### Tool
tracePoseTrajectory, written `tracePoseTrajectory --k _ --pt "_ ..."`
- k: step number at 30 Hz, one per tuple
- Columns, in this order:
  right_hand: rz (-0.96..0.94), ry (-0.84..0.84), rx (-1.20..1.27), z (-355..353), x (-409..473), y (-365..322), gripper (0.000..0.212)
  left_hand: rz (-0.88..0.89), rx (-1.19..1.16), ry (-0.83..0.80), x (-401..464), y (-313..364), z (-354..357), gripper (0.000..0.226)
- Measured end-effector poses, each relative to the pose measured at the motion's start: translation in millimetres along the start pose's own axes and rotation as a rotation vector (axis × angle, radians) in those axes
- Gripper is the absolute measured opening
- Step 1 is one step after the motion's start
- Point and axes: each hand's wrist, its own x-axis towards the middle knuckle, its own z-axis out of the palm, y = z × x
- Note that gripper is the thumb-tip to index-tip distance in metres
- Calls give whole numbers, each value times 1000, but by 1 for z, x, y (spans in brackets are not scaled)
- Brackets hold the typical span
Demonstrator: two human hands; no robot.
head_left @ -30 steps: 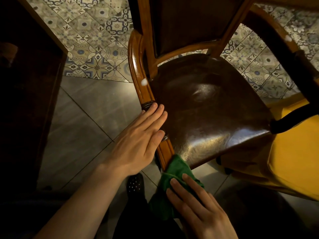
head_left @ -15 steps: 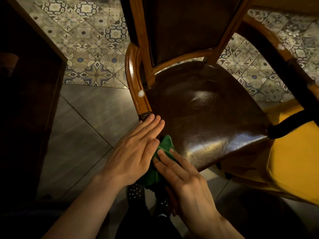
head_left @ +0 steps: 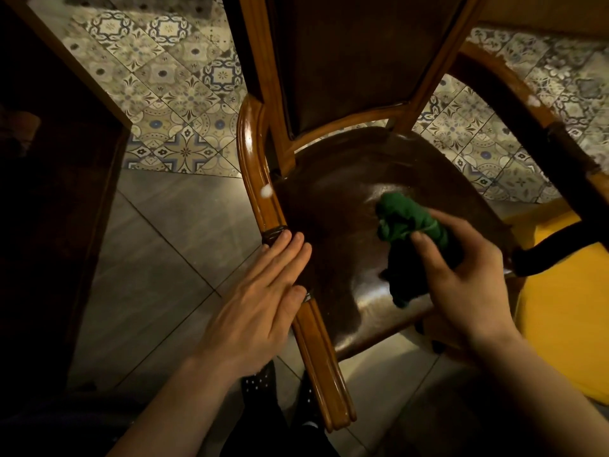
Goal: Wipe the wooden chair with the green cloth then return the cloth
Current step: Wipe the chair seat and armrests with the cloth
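Cloth on the seat, wipe under way

The right hand [head_left: 468, 275] clutches the bunched green cloth [head_left: 408, 225] over the wooden chair [head_left: 346, 199] seat, seemingly touching it; the left hand [head_left: 260, 301], fingers flat together, steadies the armrest [head_left: 260, 179]. A loose bunch could slip out

Both my forearms are bare, no sleeves, rings or watch on my left hand [head_left: 260, 311] or right hand [head_left: 468, 275], and below my wrists show dark socks [head_left: 258, 385] with small white dots.
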Motion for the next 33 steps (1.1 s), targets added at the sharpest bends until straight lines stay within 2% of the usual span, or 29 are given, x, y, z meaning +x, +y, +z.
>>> tracePoseTrajectory --k 3,6,11,14,18,22,28,33 --pt "-116 -3 33 17 35 -23 36 -23 37 -9 -2 2 3 59" --pt "-325 -98 35 51 60 -47 37 -22 106 0 -2 6 3 59" --pt "-617 -477 -259 101 70 -54 47 -4 201 -36 -2 1 5 65" --pt "-721 -670 -377 113 73 -41 48 8 248 -43 -1 -3 7 68" --pt "-787 -683 -395 127 101 -39 49 58 253 -29 0 -8 7 72" --pt "-775 -632 -433 155 140 -58 47 87 249 -29 0 -11 6 74" --pt "-741 -547 -660 188 183 -85 49 100 262 -27 2 -15 5 69" --pt "-701 -619 -671 185 177 -84 61 103 281 -38 2 -16 3 66"
